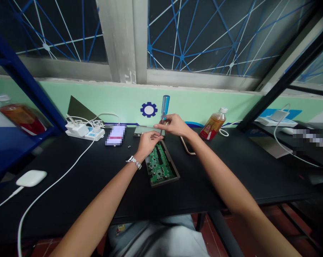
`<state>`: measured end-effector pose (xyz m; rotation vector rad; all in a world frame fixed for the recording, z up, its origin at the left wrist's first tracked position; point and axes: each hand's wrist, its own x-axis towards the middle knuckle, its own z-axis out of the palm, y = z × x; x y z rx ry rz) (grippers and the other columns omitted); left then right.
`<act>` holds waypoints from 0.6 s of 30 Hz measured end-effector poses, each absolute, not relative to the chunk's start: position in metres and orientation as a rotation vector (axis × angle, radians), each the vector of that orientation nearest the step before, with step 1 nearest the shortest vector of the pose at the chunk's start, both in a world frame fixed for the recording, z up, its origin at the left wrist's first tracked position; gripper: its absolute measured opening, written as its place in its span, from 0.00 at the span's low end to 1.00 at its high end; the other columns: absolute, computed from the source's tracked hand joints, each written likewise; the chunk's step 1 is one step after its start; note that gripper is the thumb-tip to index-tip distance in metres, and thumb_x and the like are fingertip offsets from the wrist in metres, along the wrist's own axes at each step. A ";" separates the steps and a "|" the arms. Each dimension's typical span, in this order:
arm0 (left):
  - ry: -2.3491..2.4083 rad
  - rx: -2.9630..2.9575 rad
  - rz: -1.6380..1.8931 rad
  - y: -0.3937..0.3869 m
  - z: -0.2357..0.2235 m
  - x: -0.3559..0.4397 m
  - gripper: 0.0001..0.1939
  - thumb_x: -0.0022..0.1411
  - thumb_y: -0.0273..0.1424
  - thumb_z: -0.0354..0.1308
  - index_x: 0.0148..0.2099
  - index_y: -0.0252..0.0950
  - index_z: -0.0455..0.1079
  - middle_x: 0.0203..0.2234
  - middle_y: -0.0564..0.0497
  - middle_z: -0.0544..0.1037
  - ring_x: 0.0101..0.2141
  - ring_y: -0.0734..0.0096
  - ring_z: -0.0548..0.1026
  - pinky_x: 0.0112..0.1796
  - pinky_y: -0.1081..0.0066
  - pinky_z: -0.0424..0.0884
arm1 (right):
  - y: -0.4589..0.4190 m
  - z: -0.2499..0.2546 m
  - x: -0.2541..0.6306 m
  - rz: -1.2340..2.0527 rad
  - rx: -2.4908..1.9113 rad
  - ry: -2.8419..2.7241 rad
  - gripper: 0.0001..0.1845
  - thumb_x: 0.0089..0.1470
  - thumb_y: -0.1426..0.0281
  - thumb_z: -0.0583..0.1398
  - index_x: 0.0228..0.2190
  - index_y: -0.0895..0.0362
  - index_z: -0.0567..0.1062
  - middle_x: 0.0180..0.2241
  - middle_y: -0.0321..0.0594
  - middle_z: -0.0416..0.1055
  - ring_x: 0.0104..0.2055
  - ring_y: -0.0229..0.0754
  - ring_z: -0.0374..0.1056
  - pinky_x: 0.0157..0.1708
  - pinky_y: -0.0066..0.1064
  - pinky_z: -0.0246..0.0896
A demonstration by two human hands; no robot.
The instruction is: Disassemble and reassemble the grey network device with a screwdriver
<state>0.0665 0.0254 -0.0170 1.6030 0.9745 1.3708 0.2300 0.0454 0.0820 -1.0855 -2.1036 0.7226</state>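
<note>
A screwdriver (165, 105) with a blue handle stands nearly upright, its shaft pointing down at the far end of a green circuit board (161, 167). My right hand (174, 125) grips it low, below the handle. Closed near the shaft's lower part, my left hand (150, 142) has its fingertips pinched by the tip; whether they hold the shaft or a small part I cannot make out. The board lies in a shallow grey metal case (165, 183) on the black table. Behind my hands rests a flat grey metal piece (140, 130), partly hidden.
A power strip (96, 135) with white plugs and a phone (116, 135) lie at left. A white charging case (31, 177) with a cable sits nearer. Tiny metal bits (129, 146) lie beside the phone. At right are a tan-edged frame (186, 146) and a drink bottle (213, 123).
</note>
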 end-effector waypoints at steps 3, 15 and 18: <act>0.905 1.639 1.303 0.024 -0.015 0.062 0.11 0.59 0.35 0.65 0.37 0.31 0.78 0.32 0.43 0.83 0.36 0.59 0.82 0.43 0.62 0.76 | 0.047 0.088 0.237 1.104 -0.967 -2.133 0.22 0.51 0.58 0.67 0.43 0.59 0.77 0.35 0.43 0.80 0.26 0.39 0.75 0.21 0.26 0.64; 0.832 1.731 1.155 0.020 -0.007 0.059 0.10 0.68 0.31 0.55 0.45 0.30 0.74 0.39 0.40 0.83 0.42 0.60 0.81 0.48 0.61 0.74 | 0.048 0.082 0.232 0.943 -0.955 -2.055 0.15 0.47 0.61 0.69 0.25 0.62 0.77 0.21 0.39 0.74 0.15 0.33 0.63 0.13 0.26 0.56; 0.830 1.763 1.154 0.020 -0.007 0.059 0.10 0.68 0.32 0.55 0.43 0.30 0.74 0.39 0.40 0.83 0.43 0.59 0.81 0.48 0.61 0.74 | 0.045 0.084 0.231 0.932 -0.941 -2.051 0.15 0.47 0.62 0.69 0.25 0.61 0.76 0.20 0.36 0.72 0.18 0.34 0.65 0.16 0.26 0.59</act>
